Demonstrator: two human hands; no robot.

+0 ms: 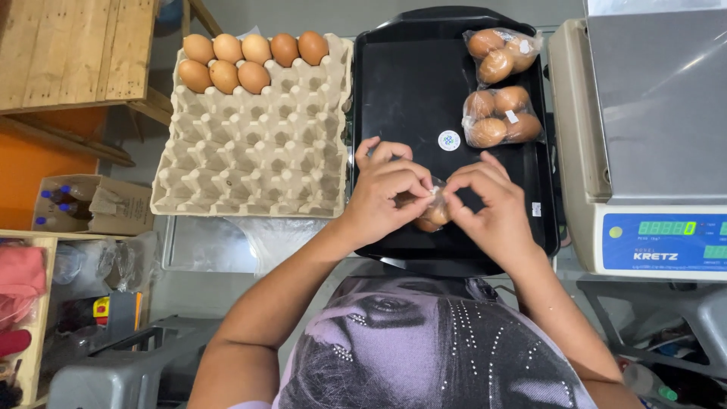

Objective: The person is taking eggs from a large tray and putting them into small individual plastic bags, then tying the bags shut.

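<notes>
Wooden pallet board top left w/ orange wall below; cardboard box of bottles; grey plastic stool on floor; shelf w/ cloths at left edge.

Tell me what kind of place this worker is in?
Probably a small shop's egg-packing counter: a digital weighing scale, a cardboard egg tray, and small bags of eggs on a black tray.

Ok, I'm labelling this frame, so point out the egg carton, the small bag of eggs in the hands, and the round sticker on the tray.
Egg carton [250, 163]: head view, on its empty cups.
Small bag of eggs [433, 215]: head view, on the egg showing between both hands.
Round sticker [449, 140]: head view, on its centre.
</notes>
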